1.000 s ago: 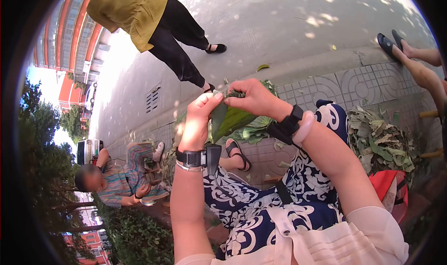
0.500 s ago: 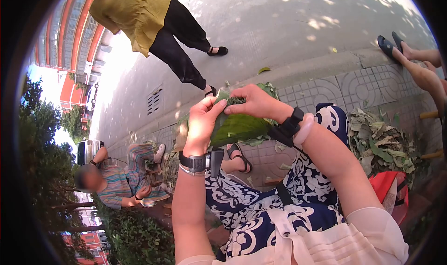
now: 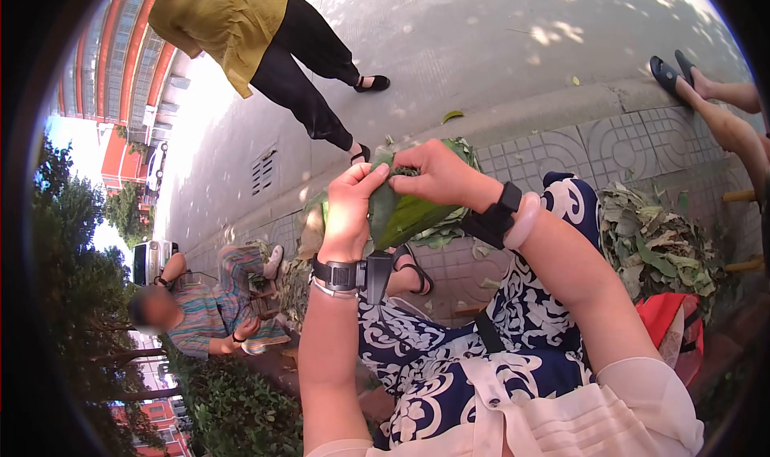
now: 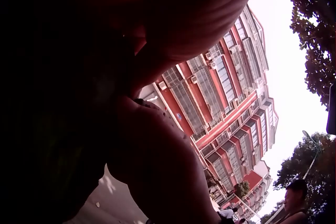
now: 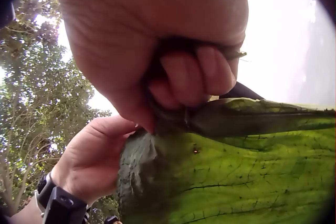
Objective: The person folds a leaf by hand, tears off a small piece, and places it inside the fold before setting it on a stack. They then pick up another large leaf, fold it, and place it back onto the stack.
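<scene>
In the head view, a large green leaf (image 3: 417,219) hangs between my two hands. My left hand (image 3: 347,212) pinches its folded edge between thumb and fingers. Close beside it, my right hand (image 3: 441,174) grips the upper edge, with a dark crumpled part of leaf tucked in its fingers. The right wrist view shows the curled right fingers (image 5: 186,77) around the rolled leaf edge, and the veined underside lit bright green below. The left hand also appears there, behind the leaf's dark fold. The left wrist view is mostly in shadow.
A heap of withered leaves (image 3: 654,240) lies on the paving at the right, beside a red bag (image 3: 682,329). More green leaves (image 3: 461,150) lie beyond my hands. A person in a yellow top (image 3: 233,24) stands ahead; another in striped clothes (image 3: 204,316) sits at the left.
My left hand has moved slightly right and down, closer to the right hand. The leaf has shifted and turned between them, while the right hand stays nearly in place.
</scene>
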The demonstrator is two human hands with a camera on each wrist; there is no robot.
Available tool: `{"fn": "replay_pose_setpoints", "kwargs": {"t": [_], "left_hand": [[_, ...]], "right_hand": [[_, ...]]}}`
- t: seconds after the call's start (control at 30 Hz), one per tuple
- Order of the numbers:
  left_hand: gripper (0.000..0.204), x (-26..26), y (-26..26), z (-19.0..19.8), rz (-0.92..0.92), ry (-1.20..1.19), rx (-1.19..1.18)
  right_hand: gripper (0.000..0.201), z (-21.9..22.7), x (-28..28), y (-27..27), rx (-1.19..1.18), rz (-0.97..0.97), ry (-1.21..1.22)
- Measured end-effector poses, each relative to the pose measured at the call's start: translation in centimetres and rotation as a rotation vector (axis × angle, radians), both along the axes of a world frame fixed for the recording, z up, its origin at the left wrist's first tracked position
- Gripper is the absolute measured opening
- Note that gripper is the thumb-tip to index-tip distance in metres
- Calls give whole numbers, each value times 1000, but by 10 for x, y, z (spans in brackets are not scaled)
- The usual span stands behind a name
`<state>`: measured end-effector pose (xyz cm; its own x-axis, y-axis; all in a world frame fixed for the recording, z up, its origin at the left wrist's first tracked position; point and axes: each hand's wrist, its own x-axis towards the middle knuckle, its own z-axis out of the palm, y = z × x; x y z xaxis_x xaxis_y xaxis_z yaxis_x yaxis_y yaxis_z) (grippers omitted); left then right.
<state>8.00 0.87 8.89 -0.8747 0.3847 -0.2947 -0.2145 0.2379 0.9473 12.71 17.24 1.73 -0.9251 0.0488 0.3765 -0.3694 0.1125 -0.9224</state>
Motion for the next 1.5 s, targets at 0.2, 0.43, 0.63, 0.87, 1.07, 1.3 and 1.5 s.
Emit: {"fn": "replay_pose_setpoints", "kwargs": {"t": [0.2,0.43,0.63,0.87,1.07,1.3,1.5], "left_hand": [[12,-2,1,-4,43,-110,142],[12,0,-7,4,-53,35,-43],[6,4,-2,9,-40,81,13],[5,1,-1,12,-81,113,-17],[6,2,3,8,-12,67,6],[9,-6,-2,-6,36,-53,100],[12,0,-5,4,1,-42,45]], "right_hand": [[22,-3,-1,-1,-17,-62,77],[22,-6,-3,0,0,-103,35],[34,-6,-6,2,-81,35,-64],[36,3,-2,7,-59,113,-65],[29,5,1,3,-93,55,2],[25,0,-1,-3,-66,-14,38],[28,-3,-3,-3,-56,-38,15]]}}
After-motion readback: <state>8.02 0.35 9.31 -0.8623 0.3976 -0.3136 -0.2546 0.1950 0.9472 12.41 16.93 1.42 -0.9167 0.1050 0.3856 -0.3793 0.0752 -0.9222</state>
